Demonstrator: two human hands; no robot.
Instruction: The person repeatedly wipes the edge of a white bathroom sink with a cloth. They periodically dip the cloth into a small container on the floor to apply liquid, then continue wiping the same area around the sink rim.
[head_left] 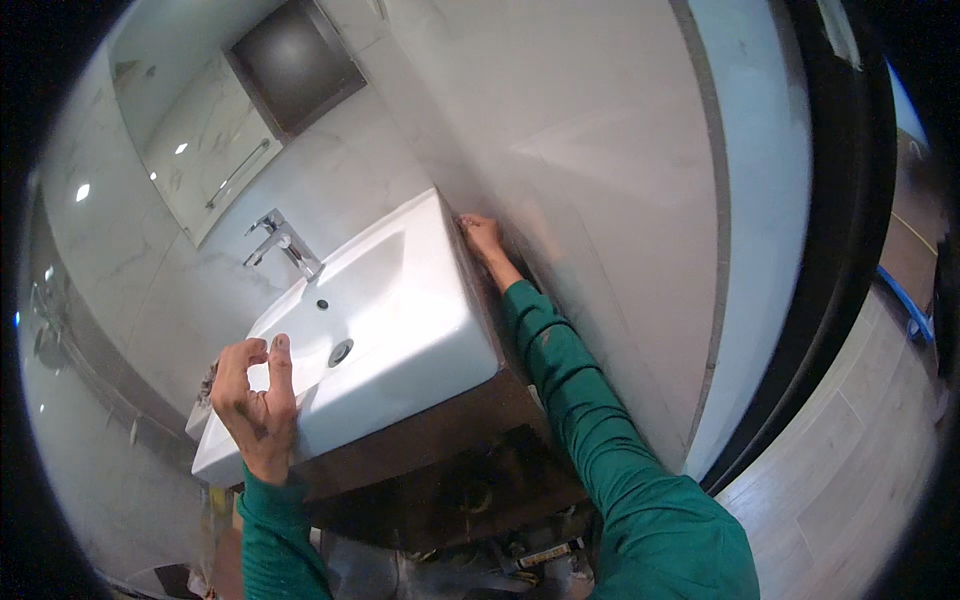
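Note:
A white rectangular washbasin (385,290) fills the middle, with a chrome faucet (292,245) at its back edge. My left hand (252,405) is over the basin's front left part, its fingers bent and the thumb apart from them, with nothing visible between. Whether it touches the rim, I cannot tell. My right hand (483,237) reaches into the narrow gap between the basin's right side and the wall. Its fingers are curled together near the basin's back right corner; what they hold, if anything, is hidden.
Below the basin is a dark brown cabinet (420,450), with items in shadow underneath, among them a tube (548,555). The grey tiled wall (620,200) stands close on the right, and a mirror (190,120) hangs behind. A black door frame (840,250) rises farther right.

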